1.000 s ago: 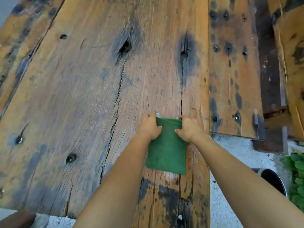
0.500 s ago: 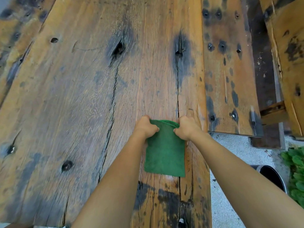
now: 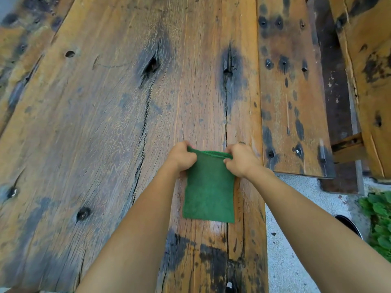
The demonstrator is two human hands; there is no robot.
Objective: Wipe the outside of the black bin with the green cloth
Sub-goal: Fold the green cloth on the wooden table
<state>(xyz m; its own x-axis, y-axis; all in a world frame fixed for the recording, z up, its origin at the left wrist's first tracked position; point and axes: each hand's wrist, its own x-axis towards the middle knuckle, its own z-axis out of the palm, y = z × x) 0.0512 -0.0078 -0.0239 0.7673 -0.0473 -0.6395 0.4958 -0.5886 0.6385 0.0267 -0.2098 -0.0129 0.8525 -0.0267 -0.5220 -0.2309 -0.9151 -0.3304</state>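
Both hands are gripping the far edge of the green cloth [image 3: 208, 191]: the left hand [image 3: 182, 156] is pinching one corner and the right hand [image 3: 241, 159] is pinching the other, fingers curled tight on the fabric. The cloth is hanging folded from that grip, its lower part lying against the wooden table [image 3: 95, 134].

The black bin is probably the dark round rim [image 3: 349, 224] peeking out low on the person's right, on the concrete ground [image 3: 296, 261] beside some green plants [image 3: 378, 220], though I cannot tell for sure. It is sitting well apart from the cloth.

From where I am standing, the risks look small. The rough, cracked wood could be snagging the fabric as it lifts. A loose pinch could be letting the fold slip open, or dropping the cloth onto the gritty ground.

No brand, label or writing is showing anywhere.
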